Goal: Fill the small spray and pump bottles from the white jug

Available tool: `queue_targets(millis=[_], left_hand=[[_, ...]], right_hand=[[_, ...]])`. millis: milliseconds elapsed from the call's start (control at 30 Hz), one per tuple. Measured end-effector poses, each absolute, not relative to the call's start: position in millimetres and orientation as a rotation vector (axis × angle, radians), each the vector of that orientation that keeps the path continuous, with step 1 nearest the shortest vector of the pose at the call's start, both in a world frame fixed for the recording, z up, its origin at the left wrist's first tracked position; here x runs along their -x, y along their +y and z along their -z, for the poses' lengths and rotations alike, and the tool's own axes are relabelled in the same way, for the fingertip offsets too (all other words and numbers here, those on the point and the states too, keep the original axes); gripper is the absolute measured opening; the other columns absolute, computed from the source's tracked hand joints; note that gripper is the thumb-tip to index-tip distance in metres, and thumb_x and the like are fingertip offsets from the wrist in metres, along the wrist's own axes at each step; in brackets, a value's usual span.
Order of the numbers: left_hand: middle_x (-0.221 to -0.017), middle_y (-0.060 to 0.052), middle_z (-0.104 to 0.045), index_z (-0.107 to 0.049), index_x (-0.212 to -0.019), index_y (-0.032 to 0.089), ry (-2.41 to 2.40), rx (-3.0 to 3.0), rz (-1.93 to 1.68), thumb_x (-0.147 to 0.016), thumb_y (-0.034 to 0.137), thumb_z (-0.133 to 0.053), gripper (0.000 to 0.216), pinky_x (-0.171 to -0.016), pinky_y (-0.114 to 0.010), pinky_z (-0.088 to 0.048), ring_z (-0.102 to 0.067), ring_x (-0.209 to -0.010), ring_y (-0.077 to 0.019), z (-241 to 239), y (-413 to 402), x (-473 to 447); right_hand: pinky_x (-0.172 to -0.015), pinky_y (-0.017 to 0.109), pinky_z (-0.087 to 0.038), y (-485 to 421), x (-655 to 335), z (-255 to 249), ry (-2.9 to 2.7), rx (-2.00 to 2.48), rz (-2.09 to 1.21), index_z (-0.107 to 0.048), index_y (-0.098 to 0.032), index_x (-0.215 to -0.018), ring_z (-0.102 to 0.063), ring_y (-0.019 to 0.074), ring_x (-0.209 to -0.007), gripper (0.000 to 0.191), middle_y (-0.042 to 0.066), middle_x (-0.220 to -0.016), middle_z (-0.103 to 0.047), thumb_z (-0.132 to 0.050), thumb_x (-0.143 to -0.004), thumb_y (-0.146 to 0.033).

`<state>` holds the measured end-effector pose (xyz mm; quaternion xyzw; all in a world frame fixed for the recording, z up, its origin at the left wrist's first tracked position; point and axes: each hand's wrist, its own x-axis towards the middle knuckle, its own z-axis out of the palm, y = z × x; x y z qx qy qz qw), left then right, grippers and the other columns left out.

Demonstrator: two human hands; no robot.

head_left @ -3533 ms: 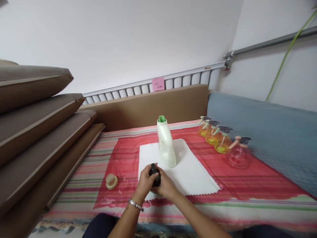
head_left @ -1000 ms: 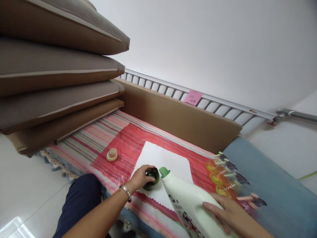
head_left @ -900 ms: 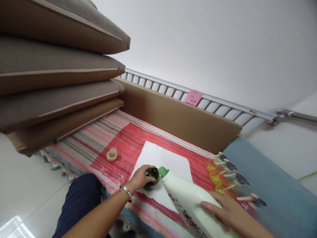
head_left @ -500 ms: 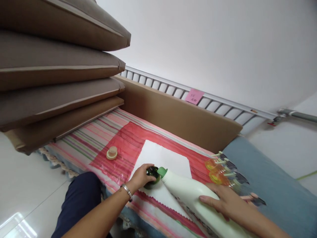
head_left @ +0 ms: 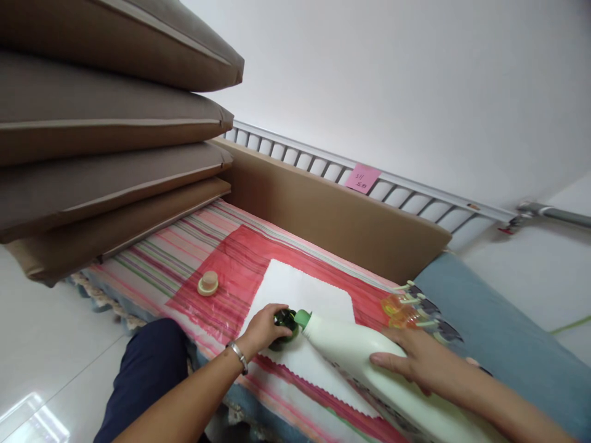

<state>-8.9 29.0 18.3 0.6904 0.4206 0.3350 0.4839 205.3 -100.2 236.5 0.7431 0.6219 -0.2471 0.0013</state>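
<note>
With the left hand (head_left: pixel 264 331), we grip the dark green bottle (head_left: pixel 288 322), located on the white cloth (head_left: pixel 318 294) near its left edge. With the fingers of the right hand (head_left: pixel 415 358), we clasp the pale green jug (head_left: pixel 341 342), tilted above the cloth, its green spout (head_left: pixel 301 318) at the bottle; we cannot tell whether they touch. We find the cap (head_left: pixel 209 282) left of the cloth and the spray bottles (head_left: pixel 402 316) right of it.
</note>
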Motion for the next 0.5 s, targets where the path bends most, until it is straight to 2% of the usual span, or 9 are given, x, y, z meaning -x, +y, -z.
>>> queue_targets(millis=[300, 500], left_hand=[[-0.117, -0.005, -0.063, -0.06, -0.114, 0.024, 1.024, -1.696, -0.809, -0.054, 0.027, -0.078, 0.063, -0.095, -0.031, -0.041, -0.056, -0.109, -0.025, -19.0, 29.2, 9.3], [-0.118, -0.005, -0.062, -0.06, -0.114, 0.023, 1.024, -1.704, -0.81, -0.054, 0.026, -0.078, 0.062, -0.096, -0.032, -0.04, -0.056, -0.11, -0.0253, -21.8, 28.0, 9.4]], right_hand=[[-0.038, 0.022, -0.037, -95.8, -213.7, -234.4, 1.959, -2.312, 0.81, -0.064, -0.021, -0.079, -0.057, 0.0159, -0.052, 0.033, 0.005, -0.072, -0.065, -0.057, -0.074, -0.053], [-0.036, 0.022, -0.034, -92.5, -210.4, -238.9, 1.997, -2.302, 0.816, -0.064, -0.02, -0.075, -0.055, 0.0145, -0.046, 0.031, 0.003, -0.066, -0.062, -0.06, -0.072, -0.051]])
